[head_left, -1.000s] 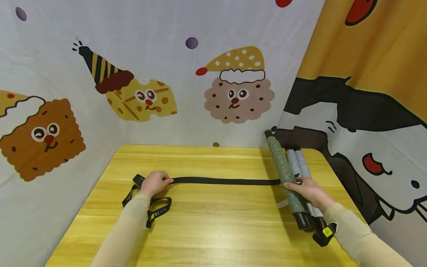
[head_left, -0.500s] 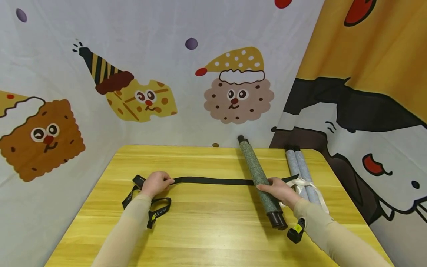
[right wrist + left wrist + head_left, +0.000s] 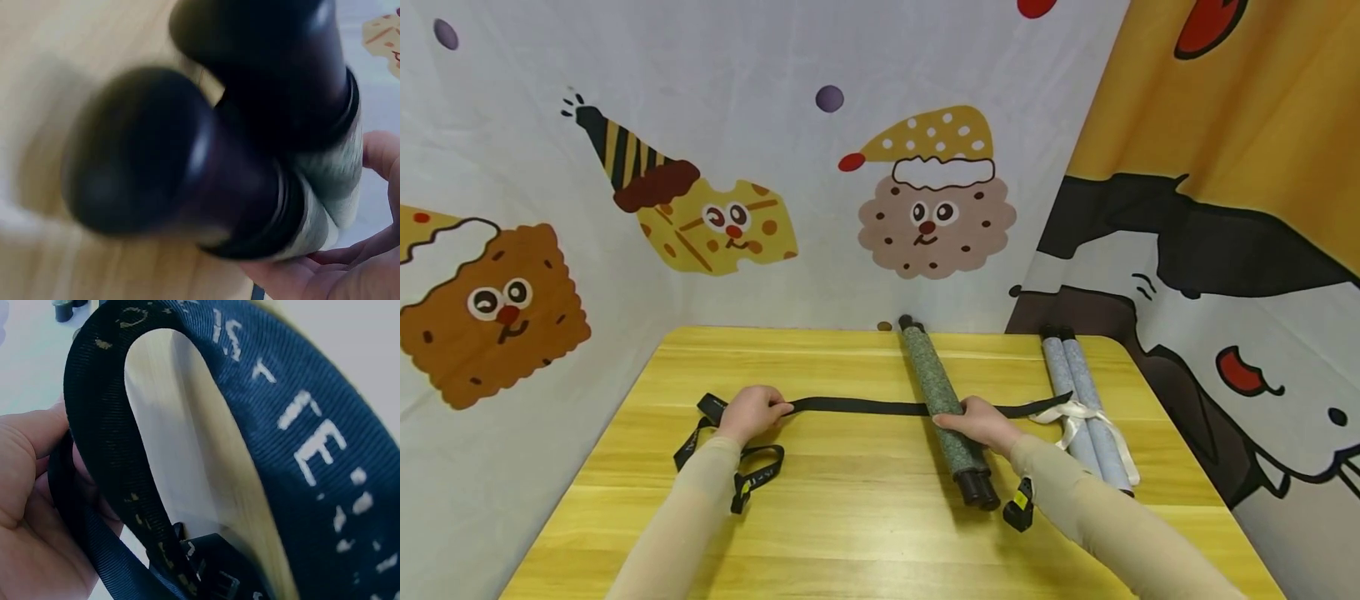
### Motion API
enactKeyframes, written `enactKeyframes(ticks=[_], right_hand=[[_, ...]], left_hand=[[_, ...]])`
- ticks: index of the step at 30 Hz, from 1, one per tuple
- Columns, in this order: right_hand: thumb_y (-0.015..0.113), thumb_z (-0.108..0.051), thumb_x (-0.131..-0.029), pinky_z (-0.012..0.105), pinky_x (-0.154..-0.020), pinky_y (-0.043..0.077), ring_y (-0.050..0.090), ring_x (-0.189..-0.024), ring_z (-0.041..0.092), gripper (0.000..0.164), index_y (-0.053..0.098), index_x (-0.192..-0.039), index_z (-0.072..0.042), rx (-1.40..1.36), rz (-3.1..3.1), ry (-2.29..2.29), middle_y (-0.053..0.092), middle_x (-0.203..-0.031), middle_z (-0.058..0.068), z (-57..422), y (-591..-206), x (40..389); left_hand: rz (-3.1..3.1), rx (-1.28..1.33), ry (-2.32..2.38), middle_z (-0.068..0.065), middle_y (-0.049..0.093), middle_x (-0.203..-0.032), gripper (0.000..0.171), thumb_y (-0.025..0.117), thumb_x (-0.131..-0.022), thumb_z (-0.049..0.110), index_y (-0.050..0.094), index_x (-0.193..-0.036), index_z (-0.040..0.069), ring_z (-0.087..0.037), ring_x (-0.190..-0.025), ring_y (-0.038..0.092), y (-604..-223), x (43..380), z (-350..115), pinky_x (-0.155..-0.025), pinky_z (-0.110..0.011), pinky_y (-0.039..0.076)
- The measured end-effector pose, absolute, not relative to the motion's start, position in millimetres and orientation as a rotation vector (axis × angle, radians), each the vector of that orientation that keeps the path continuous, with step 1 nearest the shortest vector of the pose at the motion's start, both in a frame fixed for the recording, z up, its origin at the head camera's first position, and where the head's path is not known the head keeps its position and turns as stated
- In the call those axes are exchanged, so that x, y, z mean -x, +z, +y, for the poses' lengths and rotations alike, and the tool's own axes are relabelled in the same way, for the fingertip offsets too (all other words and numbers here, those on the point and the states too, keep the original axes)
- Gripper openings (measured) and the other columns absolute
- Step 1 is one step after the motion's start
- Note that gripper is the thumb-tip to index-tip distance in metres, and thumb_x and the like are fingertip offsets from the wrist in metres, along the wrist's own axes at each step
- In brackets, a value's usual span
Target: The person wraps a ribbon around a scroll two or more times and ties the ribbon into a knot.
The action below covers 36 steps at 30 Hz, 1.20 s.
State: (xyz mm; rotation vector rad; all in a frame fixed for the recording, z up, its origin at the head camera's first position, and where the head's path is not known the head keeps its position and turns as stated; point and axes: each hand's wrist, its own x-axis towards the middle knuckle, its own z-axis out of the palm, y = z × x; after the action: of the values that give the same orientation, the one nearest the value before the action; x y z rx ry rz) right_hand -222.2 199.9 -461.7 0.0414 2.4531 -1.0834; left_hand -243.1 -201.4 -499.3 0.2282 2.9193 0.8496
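My left hand (image 3: 751,412) pinches a black strap (image 3: 857,406) at the left of the table. Beside that hand the strap lies in loose loops; the left wrist view shows pale worn lettering on the webbing (image 3: 312,425). From there it runs straight rightward, passing beneath a green speckled scroll (image 3: 931,362) to a pointed end. My right hand (image 3: 988,423) grips this scroll around its middle, thumb on the left side. It is rolled from both ends into two side-by-side rolls, whose dark end knobs (image 3: 137,156) fill the right wrist view, blurred.
At the right lies a grey-blue double-rolled scroll (image 3: 1093,400), tied with a white ribbon (image 3: 1082,410). The strap's pointed end lies against the ribbon. A cartoon-printed cloth (image 3: 760,75) hangs behind the wooden table (image 3: 850,533).
My right hand has carried the green scroll leftward, from over the grey-blue scroll to near the table's middle, across the strap. My left hand has stayed on the strap.
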Motion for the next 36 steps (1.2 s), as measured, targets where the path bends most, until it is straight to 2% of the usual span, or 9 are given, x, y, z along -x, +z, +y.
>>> enactKeyframes(ticks=[8, 10, 16, 20, 23, 25, 29, 33, 36], right_hand=[[0.067, -0.048, -0.091, 0.043, -0.072, 0.046, 0.056, -0.081, 0.028, 0.092, 0.029, -0.147, 0.014, 0.003, 2.526, -1.022, 0.036, -0.146, 0.036, 179, -468, 230], [0.066, -0.047, -0.091, 0.042, -0.069, 0.045, 0.052, -0.074, 0.025, 0.09, 0.03, -0.146, 0.015, 0.022, 2.562, -0.983, 0.037, -0.144, 0.036, 171, -472, 230], [0.064, -0.049, -0.091, 0.042, -0.071, 0.051, 0.061, -0.083, 0.028, 0.092, 0.03, -0.144, 0.018, 0.095, 2.685, -0.837, 0.042, -0.141, 0.037, 152, -484, 227], [0.066, -0.039, -0.091, 0.038, -0.059, 0.052, 0.062, -0.061, 0.023, 0.076, 0.04, -0.136, 0.016, 0.106, 2.75, -0.808, 0.065, -0.101, 0.026, 143, -486, 229], [0.067, -0.031, -0.09, 0.035, -0.049, 0.049, 0.06, -0.049, 0.023, 0.071, 0.04, -0.136, 0.016, 0.126, 2.751, -0.824, 0.061, -0.07, 0.012, 139, -483, 232], [0.066, -0.031, -0.091, 0.034, -0.047, 0.047, 0.059, -0.046, 0.021, 0.074, 0.037, -0.139, 0.016, 0.147, 2.744, -0.811, 0.06, -0.066, 0.008, 137, -479, 234], [0.065, -0.031, -0.093, 0.033, -0.05, 0.048, 0.06, -0.047, 0.021, 0.072, 0.038, -0.14, 0.015, 0.146, 2.746, -0.8, 0.063, -0.077, 0.011, 137, -472, 234], [0.065, -0.032, -0.094, 0.036, -0.06, 0.054, 0.064, -0.052, 0.025, 0.072, 0.036, -0.142, 0.015, 0.128, 2.722, -0.834, 0.065, -0.105, 0.022, 142, -467, 233], [0.065, -0.034, -0.095, 0.041, -0.073, 0.055, 0.068, -0.07, 0.029, 0.074, 0.036, -0.144, 0.014, 0.138, 2.746, -0.806, 0.061, -0.12, 0.027, 148, -466, 234]], left_hand=[[2.909, -0.216, 0.859, 0.002, 0.059, -0.06, 0.026, 0.067, -0.096, 0.028, 0.072, -0.077, 0.011, -0.016, -0.053, 0.051, -499, 243, -200, -0.054, -0.032, 0.041], [2.905, -0.215, 0.859, 0.002, 0.059, -0.06, 0.026, 0.067, -0.096, 0.028, 0.072, -0.077, 0.011, -0.016, -0.054, 0.051, -500, 242, -199, -0.054, -0.032, 0.042], [2.903, -0.215, 0.87, 0.001, 0.059, -0.059, 0.025, 0.068, -0.096, 0.028, 0.072, -0.077, 0.011, -0.016, -0.053, 0.052, -501, 240, -200, -0.055, -0.032, 0.043], [2.913, -0.203, 0.861, 0.003, 0.057, -0.058, 0.025, 0.068, -0.096, 0.028, 0.071, -0.076, 0.012, -0.016, -0.053, 0.052, -502, 240, -199, -0.057, -0.033, 0.044], [2.912, -0.186, 0.859, 0.003, 0.058, -0.058, 0.026, 0.068, -0.096, 0.029, 0.071, -0.076, 0.013, -0.016, -0.055, 0.053, -502, 241, -199, -0.058, -0.033, 0.044], [2.908, -0.176, 0.866, 0.003, 0.058, -0.058, 0.026, 0.068, -0.096, 0.029, 0.071, -0.076, 0.013, -0.016, -0.055, 0.053, -502, 242, -199, -0.057, -0.033, 0.043], [2.907, -0.187, 0.876, 0.003, 0.058, -0.059, 0.026, 0.068, -0.096, 0.028, 0.071, -0.076, 0.012, -0.016, -0.055, 0.052, -503, 242, -198, -0.056, -0.033, 0.043], [2.908, -0.187, 0.867, 0.003, 0.058, -0.059, 0.025, 0.068, -0.096, 0.028, 0.071, -0.076, 0.012, -0.016, -0.055, 0.052, -501, 242, -197, -0.056, -0.033, 0.043], [2.898, -0.187, 0.869, 0.002, 0.058, -0.059, 0.026, 0.067, -0.096, 0.027, 0.071, -0.076, 0.011, -0.017, -0.055, 0.052, -498, 242, -197, -0.057, -0.033, 0.042]])
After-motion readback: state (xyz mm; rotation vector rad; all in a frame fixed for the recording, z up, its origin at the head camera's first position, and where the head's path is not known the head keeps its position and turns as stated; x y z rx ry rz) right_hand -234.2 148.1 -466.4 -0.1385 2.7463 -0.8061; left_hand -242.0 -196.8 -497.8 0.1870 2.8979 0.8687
